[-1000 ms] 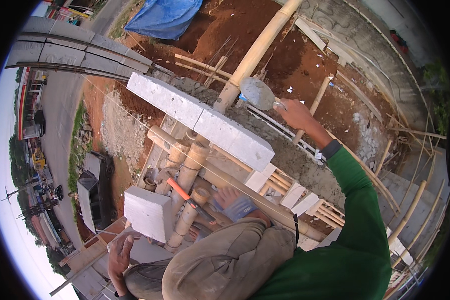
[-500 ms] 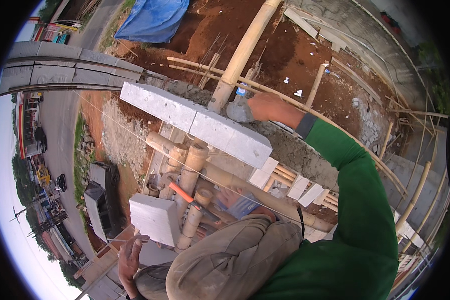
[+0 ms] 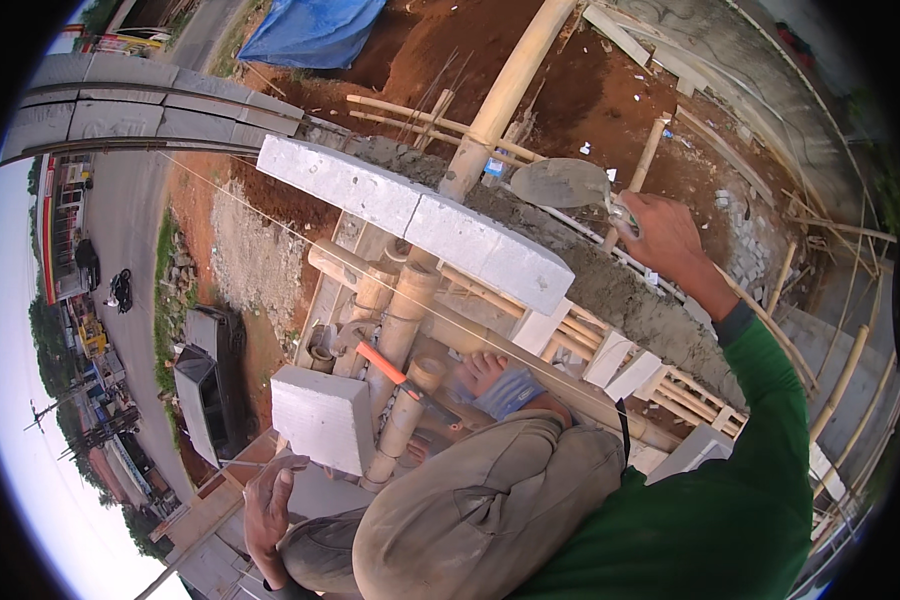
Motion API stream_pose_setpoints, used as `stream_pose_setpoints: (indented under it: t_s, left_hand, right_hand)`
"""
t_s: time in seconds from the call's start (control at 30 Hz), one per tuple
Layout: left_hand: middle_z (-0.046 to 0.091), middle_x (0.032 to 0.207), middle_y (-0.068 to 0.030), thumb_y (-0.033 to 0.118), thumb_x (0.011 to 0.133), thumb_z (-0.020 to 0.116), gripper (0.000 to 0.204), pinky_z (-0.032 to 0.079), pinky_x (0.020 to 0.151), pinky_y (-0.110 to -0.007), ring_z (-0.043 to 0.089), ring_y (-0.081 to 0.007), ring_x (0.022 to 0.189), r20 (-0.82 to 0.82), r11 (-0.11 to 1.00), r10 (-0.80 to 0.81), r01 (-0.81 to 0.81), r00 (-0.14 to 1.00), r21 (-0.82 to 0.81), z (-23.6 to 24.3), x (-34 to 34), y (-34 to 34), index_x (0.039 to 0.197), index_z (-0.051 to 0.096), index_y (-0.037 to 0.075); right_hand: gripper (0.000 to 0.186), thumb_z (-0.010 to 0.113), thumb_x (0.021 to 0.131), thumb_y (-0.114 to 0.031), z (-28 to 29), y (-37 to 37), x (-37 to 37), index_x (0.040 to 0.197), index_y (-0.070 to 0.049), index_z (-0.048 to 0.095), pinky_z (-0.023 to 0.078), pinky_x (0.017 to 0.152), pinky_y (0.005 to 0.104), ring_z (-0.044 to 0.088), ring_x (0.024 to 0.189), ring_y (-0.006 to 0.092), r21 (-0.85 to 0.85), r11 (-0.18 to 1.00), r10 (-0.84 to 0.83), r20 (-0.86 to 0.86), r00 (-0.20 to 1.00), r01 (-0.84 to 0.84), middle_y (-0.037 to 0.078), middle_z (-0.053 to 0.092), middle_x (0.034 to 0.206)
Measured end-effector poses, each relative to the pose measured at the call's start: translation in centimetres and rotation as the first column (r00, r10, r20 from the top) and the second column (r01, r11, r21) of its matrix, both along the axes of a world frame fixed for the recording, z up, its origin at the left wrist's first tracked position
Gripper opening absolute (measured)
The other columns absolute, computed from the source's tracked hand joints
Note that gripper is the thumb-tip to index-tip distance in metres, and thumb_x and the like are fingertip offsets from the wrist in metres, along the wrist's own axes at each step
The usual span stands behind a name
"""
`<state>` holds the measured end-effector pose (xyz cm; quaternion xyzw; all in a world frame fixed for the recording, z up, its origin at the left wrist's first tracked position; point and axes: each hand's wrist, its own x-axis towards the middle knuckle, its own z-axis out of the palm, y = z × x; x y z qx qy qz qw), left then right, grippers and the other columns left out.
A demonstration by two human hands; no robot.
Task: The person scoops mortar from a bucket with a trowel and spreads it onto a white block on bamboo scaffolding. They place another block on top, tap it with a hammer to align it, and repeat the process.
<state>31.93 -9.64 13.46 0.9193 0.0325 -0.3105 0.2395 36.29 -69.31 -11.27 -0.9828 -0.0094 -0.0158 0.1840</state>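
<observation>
My right hand [image 3: 662, 236] is closed round the handle of a mortar-smeared trowel [image 3: 560, 184]. Its blade is over the far side of the wall's mortar bed [image 3: 625, 305]; whether it touches cannot be told. Two white lightweight blocks [image 3: 400, 212] lie end to end along the wall's near edge, a thin joint between them. Low on the left, my left hand [image 3: 267, 505] is beside my knee with its fingers loosely bent and apart, holding nothing. Just beyond it a single white block [image 3: 320, 420] rests on the bamboo scaffold. A hammer with an orange handle [image 3: 380, 362] lies there too.
A taut string line [image 3: 300, 243] crosses in front of the blocks. Thick bamboo poles [image 3: 410, 305] make up the scaffold under me, and a tall bamboo post [image 3: 500, 105] rises behind the wall. Far below left are a road [image 3: 120, 230] and a dark parked vehicle [image 3: 205, 385].
My right hand has swung right, lifting the trowel away from the blocks' back edge beside the bamboo post. My left hand stays beside my knee. The view has shifted slightly.
</observation>
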Motion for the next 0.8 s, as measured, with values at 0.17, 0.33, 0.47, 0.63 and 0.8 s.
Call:
stream_pose_setpoints:
  t_s: [0.17, 0.33, 0.47, 0.63, 0.8]
  left_hand:
    - [0.078, 0.117, -0.0240, 0.053, 0.112, 0.049, 0.064, 0.054, 0.100, -0.045, 0.075, -0.0359, 0.113, 0.038, 1.000, -0.003, 0.002, 0.999, 0.019, 1.2, -0.3, 0.0, 0.124, 0.075, -0.004]
    - [0.076, 0.123, -0.0250, 0.051, 0.113, 0.049, 0.063, 0.054, 0.104, -0.047, 0.073, -0.0374, 0.116, 0.313, 0.998, -0.008, 0.027, 0.950, -0.057, 2.9, -4.9, 1.9, 0.130, 0.071, -0.006]
    - [0.073, 0.125, -0.0291, 0.044, 0.115, 0.052, 0.060, 0.056, 0.109, -0.054, 0.073, -0.0395, 0.118, 0.754, 0.913, 0.392, -0.119, 0.528, -0.391, 1.1, -11.0, 6.0, 0.137, 0.061, -0.010]
    - [0.073, 0.121, -0.0312, 0.024, 0.114, 0.054, 0.031, 0.063, 0.102, -0.052, 0.076, -0.0401, 0.112, 0.791, 0.751, 0.611, -0.332, 0.021, -0.571, -1.5, -19.2, 10.6, 0.118, 0.064, -0.006]
    - [0.075, 0.122, -0.0261, 0.010, 0.111, 0.061, 0.011, 0.064, 0.097, -0.046, 0.077, -0.0311, 0.109, 0.713, 0.522, 0.591, -0.495, -0.377, -0.695, -1.8, -28.9, 12.1, 0.115, 0.059, 0.000]
  right_hand:
    - [0.030, 0.072, 0.097, -0.027, -1.7, 1.1, -2.3, 0.108, 0.001, 0.071, 0.058, 0.084, 0.0533, 0.074, 0.096, 0.0440, 0.298, 0.879, -0.206, -0.466, 0.861, 0.371, 0.026, 0.075, 0.098]
    - [0.036, 0.070, 0.099, -0.032, -4.2, 1.4, -3.2, 0.104, 0.003, 0.073, 0.055, 0.085, 0.0531, 0.071, 0.091, 0.0448, 0.054, 0.913, -0.386, -0.207, 0.899, 0.405, 0.028, 0.073, 0.094]
    - [0.047, 0.065, 0.109, -0.037, 1.3, -0.8, 3.5, 0.098, 0.008, 0.066, 0.043, 0.067, 0.0406, 0.046, 0.069, 0.0179, 0.358, 0.921, -0.232, 0.180, 0.956, 0.157, 0.008, 0.056, 0.071]
    - [0.045, 0.063, 0.111, -0.030, 12.7, 3.9, 11.8, 0.130, 0.010, 0.070, 0.053, 0.096, 0.0402, 0.070, 0.102, 0.0245, 0.249, 0.966, 0.063, 0.056, 0.996, -0.075, 0.022, 0.077, 0.114]
    - [0.041, 0.066, 0.109, -0.030, 19.2, 16.6, 13.9, 0.114, 0.011, 0.067, 0.048, 0.084, 0.0393, 0.055, 0.087, 0.0211, 0.155, 0.921, 0.366, -0.031, 0.930, -0.357, 0.012, 0.064, 0.090]
